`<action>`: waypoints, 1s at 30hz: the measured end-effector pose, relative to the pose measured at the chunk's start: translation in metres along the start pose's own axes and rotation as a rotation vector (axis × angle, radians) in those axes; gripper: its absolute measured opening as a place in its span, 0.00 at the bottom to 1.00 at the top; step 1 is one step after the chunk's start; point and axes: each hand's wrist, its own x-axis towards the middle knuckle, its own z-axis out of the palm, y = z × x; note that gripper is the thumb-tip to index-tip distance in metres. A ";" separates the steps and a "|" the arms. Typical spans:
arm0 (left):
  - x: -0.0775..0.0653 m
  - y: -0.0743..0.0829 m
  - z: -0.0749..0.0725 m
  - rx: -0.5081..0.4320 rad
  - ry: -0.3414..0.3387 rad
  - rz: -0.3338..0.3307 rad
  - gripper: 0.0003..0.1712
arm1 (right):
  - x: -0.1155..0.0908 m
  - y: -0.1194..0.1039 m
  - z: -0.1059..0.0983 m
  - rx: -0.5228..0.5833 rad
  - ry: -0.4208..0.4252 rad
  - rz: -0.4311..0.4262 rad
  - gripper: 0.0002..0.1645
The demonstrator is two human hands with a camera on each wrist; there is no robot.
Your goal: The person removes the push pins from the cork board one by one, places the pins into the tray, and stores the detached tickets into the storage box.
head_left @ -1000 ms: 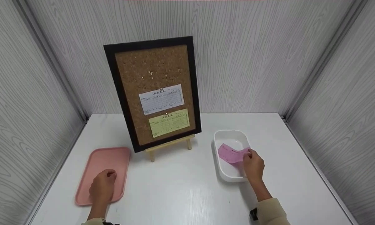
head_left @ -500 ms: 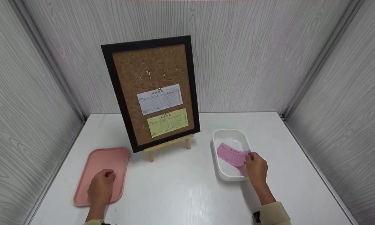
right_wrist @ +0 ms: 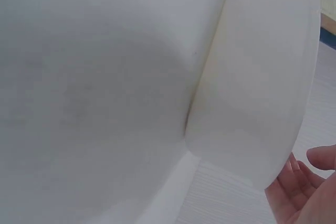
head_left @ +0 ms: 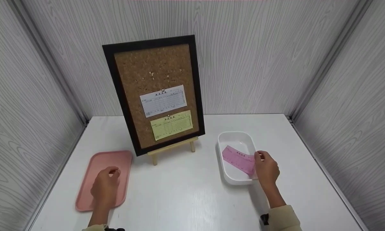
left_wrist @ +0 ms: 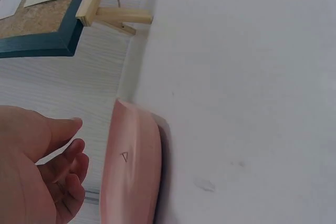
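Observation:
A pink printed slip [head_left: 238, 159] lies slanted in the white plastic tray [head_left: 222, 160], its right end beside my right hand [head_left: 266, 169]. That hand is at the tray's right rim, with a gap showing between thumb and forefinger. In the right wrist view the right hand [right_wrist: 304, 187] has thumb and fingers apart next to the tray's outer wall [right_wrist: 252, 77]; the slip is hidden there. My left hand [head_left: 105, 186] hovers loosely curled over the pink tray [head_left: 96, 170], holding nothing. The left wrist view shows the left hand [left_wrist: 39, 166] with its thumb off the fingers.
A black-framed cork board [head_left: 150, 67] leans on a small wooden easel [head_left: 173, 147] at the back. Pinned to it are a white slip [head_left: 163, 101] and a yellow slip [head_left: 171, 125]. Wood-grain walls [head_left: 243, 57] enclose the white table [head_left: 179, 199].
My right hand has let go of the pink slip's end and shifted slightly right. The slip has sunk flatter into the white tray. My left hand stays nearly still over the pink tray.

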 end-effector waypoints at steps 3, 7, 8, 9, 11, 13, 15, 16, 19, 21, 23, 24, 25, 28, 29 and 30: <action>0.000 0.012 -0.001 0.000 0.011 0.009 0.16 | 0.002 -0.009 0.003 0.011 -0.022 0.003 0.22; 0.000 0.027 -0.001 -0.003 0.021 0.034 0.15 | 0.005 -0.025 0.009 0.076 -0.036 -0.028 0.22; 0.001 0.031 -0.001 -0.004 0.028 0.037 0.15 | 0.006 -0.029 0.010 0.086 -0.035 -0.039 0.21; 0.001 0.035 -0.001 -0.007 0.036 0.041 0.15 | 0.007 -0.033 0.012 0.098 -0.036 -0.051 0.21; 0.002 0.043 0.000 -0.019 0.051 0.053 0.14 | 0.010 -0.042 0.016 0.118 -0.034 -0.072 0.19; 0.003 0.052 0.001 -0.036 0.066 0.066 0.13 | 0.013 -0.051 0.019 0.142 -0.037 -0.097 0.19; 0.005 0.060 0.001 -0.054 0.078 0.082 0.12 | 0.016 -0.059 0.023 0.178 -0.051 -0.119 0.18; 0.006 0.064 0.001 -0.060 0.084 0.089 0.12 | 0.017 -0.063 0.024 0.194 -0.061 -0.129 0.18; 0.010 0.075 0.001 -0.062 0.108 0.118 0.13 | 0.019 -0.075 0.029 0.249 -0.100 -0.155 0.18; 0.012 0.083 0.002 -0.053 0.124 0.141 0.13 | 0.021 -0.084 0.032 0.277 -0.117 -0.177 0.18; 0.014 0.090 0.002 -0.052 0.133 0.160 0.14 | 0.022 -0.092 0.036 0.295 -0.128 -0.200 0.17; 0.016 0.093 0.002 -0.053 0.138 0.167 0.14 | 0.023 -0.096 0.037 0.305 -0.133 -0.216 0.17; 0.016 0.096 0.003 -0.057 0.139 0.173 0.13 | 0.024 -0.101 0.039 0.308 -0.137 -0.230 0.17; 0.018 0.105 0.003 -0.066 0.139 0.191 0.14 | 0.026 -0.113 0.044 0.313 -0.147 -0.261 0.16; 0.019 0.108 0.003 -0.066 0.141 0.198 0.14 | 0.026 -0.118 0.046 0.315 -0.151 -0.266 0.16; 0.019 0.110 0.004 -0.065 0.142 0.206 0.14 | 0.027 -0.122 0.047 0.317 -0.156 -0.268 0.15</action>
